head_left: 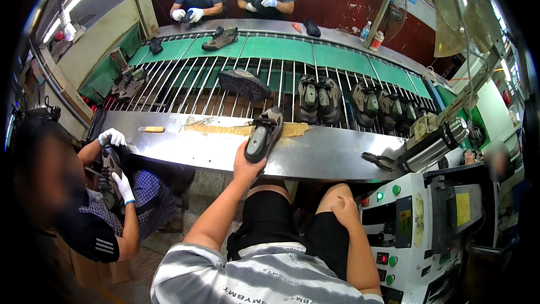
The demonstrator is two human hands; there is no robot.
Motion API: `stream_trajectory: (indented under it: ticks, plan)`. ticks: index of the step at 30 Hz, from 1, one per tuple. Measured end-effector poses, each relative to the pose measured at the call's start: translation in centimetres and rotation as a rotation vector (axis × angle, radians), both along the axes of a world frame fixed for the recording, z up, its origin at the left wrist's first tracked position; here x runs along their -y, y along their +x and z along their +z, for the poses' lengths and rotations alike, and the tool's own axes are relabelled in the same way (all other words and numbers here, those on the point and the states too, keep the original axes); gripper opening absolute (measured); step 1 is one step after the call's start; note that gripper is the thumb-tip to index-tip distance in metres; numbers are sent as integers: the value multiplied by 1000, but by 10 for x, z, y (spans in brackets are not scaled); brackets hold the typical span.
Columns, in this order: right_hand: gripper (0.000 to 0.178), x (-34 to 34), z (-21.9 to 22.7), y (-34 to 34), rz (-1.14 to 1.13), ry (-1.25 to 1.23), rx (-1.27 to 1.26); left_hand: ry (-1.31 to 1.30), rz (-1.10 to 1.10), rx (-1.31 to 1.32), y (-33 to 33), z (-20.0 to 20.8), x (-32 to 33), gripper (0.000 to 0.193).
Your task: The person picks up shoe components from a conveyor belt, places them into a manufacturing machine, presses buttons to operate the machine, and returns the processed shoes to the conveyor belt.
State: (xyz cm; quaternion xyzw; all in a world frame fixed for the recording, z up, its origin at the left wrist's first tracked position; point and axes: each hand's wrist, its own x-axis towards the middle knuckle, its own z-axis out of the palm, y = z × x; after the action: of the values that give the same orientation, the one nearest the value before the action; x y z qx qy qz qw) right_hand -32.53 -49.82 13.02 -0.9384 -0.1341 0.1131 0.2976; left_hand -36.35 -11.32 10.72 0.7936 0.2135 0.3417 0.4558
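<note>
My left hand (246,164) is closed round the heel end of a grey-brown shoe (264,133) at the near edge of the metal bench (332,155). The shoe's toe points away from me, and a grey plate, like the top of a shoe last, shows in its opening. Against my bare right knee rests my right hand (344,211), its fingers spread over the knee with nothing in them. Just beyond the bench, another shoe (244,83) lies on the metal bars with its dark sole towards me. To its right stands a pair of similar shoes (319,98).
Several more shoes (388,107) stand to the right on the rack. Pliers (378,161) and a steel flask (436,145) lie at the bench's right end, a wooden-handled tool (152,129) at its left. A control machine (394,208) stands right. Gloved co-workers handle shoes at left and across.
</note>
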Motion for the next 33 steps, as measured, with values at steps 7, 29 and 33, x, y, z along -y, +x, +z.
stream_trajectory:
  ticks: [7, 29, 33]
  plan:
    - [66, 24, -52, 5, -255, -56, 141, 26, 179, -59, 93, -3, -7, 80]
    - [59, -16, -58, 114, -441, -392, -215, 402, -173, -36, 263, -60, -95, 69]
    - [55, -12, -67, 118, -482, -316, -222, 977, -146, -220, 252, -23, -165, 76]
